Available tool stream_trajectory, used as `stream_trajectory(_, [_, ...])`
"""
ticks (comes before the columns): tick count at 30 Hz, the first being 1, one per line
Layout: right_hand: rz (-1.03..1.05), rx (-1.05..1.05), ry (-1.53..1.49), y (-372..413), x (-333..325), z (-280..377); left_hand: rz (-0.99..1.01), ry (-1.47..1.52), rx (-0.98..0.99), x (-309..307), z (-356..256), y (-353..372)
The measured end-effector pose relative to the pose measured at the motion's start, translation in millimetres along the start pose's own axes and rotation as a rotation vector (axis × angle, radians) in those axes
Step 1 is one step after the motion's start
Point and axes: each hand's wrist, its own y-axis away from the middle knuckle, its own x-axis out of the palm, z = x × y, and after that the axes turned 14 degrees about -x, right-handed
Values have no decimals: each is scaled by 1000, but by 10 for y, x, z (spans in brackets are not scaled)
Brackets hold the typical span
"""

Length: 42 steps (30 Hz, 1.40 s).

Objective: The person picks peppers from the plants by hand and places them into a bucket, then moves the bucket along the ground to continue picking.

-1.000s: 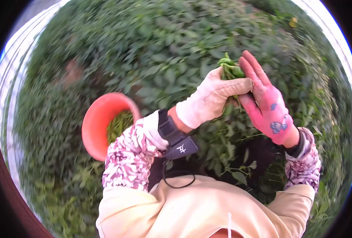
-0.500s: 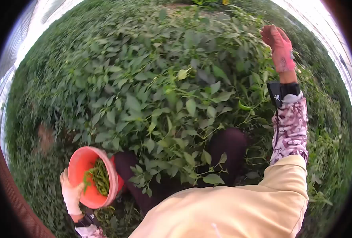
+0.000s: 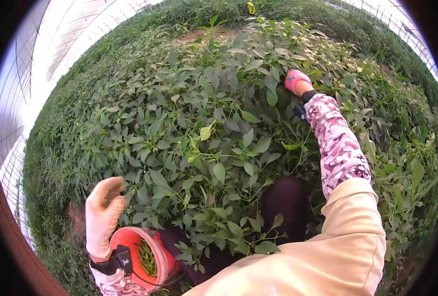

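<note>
My left hand [image 3: 104,215], in a pale glove, hovers just above the pink-red bucket [image 3: 164,264] at lower left. Its thumb and fingers are apart with nothing between them. Inside the bucket lies a heap of slim green peppers [image 3: 147,259]. My right hand [image 3: 297,82], in a pink glove, reaches into the upper leaves of the pepper plants [image 3: 219,170]. Foliage and the turned hand hide its fingers, so what they touch does not show. A green pepper [image 3: 290,146] hangs among the leaves below that hand.
Dense plants surround me on every side, and leafy stems hang over my dark-trousered knees [image 3: 284,207]. Bare soil [image 3: 206,35] shows between rows at the back. A yellow object [image 3: 251,7] stands far off. Translucent greenhouse walls [image 3: 16,93] curve along the sides.
My left hand has left the bucket's inside and risen above it. My right hand has come left and down into the foliage. The view has shifted, showing more of the far rows.
</note>
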Motion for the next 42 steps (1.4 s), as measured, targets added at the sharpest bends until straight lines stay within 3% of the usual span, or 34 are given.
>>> stream_trajectory(1, [-61, 152, -30, -55, -45, 135, 79, -52, 85, 118, -145, -100])
stream_trajectory(4, [-165, 91, -42, -201, -34, 295, 312, -285, 387, 466, -610, -403])
stream_trajectory(6, [-101, 59, -120, -318, -49, 349, 423, -306, 533, 782, -844, -606])
stream_trajectory(9, [-207, 96, -251, -328, -91, 398, 528, -362, 713, 1287, -1075, -944])
stream_trajectory(11, [-412, 311, -517, -447, -62, 278, 602, -358, 709, 1607, -1147, -1150])
stream_trajectory(14, [-573, 321, -509, -455, -92, -127, 702, -345, 648, 1915, -1365, -1340])
stream_trajectory(15, [-518, 322, -479, -408, -137, -265, 753, -351, 595, 2002, -1432, -1392])
stream_trajectory(16, [-509, 335, -465, -316, -201, -321, 736, -296, 678, 2145, -1410, -1501])
stream_trajectory(18, [-247, 389, -382, -194, -282, -344, 813, -362, 544, 2290, -1634, -1584])
stream_trajectory(19, [-244, 458, -366, -241, -248, -365, 793, -299, 589, 2448, -1644, -1692])
stream_trajectory(20, [-241, 457, -356, -315, -80, -422, 846, -225, 486, 2536, -1732, -1739])
stream_trajectory(22, [-743, 37, 197, -428, 237, -491, 756, -118, 597, 2794, -1805, -1905])
stream_trajectory(23, [-743, 36, 197, -440, 197, -464, 755, -117, 596, 2885, -1848, -1958])
stream_trajectory(26, [-744, 265, -682, -598, 70, -332, 745, 26, 513, 3068, -1875, -2180])
stream_trajectory(28, [-712, 298, -761, -623, 13, -272, 623, 182, 453, 3143, -1872, -2283])
stream_trajectory(30, [-478, 294, -844, -642, -77, -167, 545, 298, 415, 3144, -1772, -2457])
stream_trajectory(31, [-612, 147, -828, -620, -76, -98, 518, 373, 420, 3173, -1692, -2543])
stream_trajectory(32, [-608, 146, -836, -617, -23, -76, 488, 450, 425, 3208, -1591, -2646])
stream_trajectory(34, [-582, -31, -680, -608, 53, -21, 383, 299, 514, 3323, -1380, -2921])
stream_trajectory(36, [-553, 3, -784, -526, 124, 80, 537, 481, 196, 3348, -1365, -2874])
stream_trajectory(37, [-557, -31, -848, -498, 157, 125, 356, 326, 172, 3321, -1455, -2740])
stream_trajectory(38, [-562, -65, -912, -501, 197, 132, 356, 331, 168, 3359, -1439, -2749])
stream_trajectory(39, [-646, -235, -531, -604, 467, 54, 177, 253, 304, 3390, -1422, -2758])
stream_trajectory(40, [-642, -235, -528, -652, 534, 13, -3, 173, 435, 3431, -1383, -2786])
stream_trajectory(41, [-654, -343, -713, -656, 525, 11, -100, -98, 1118, 3357, -1190, -2967])
stream_trajectory(42, [-606, -289, -892, -627, 531, 9, -98, -91, 1115, 3447, -1078, -3081])
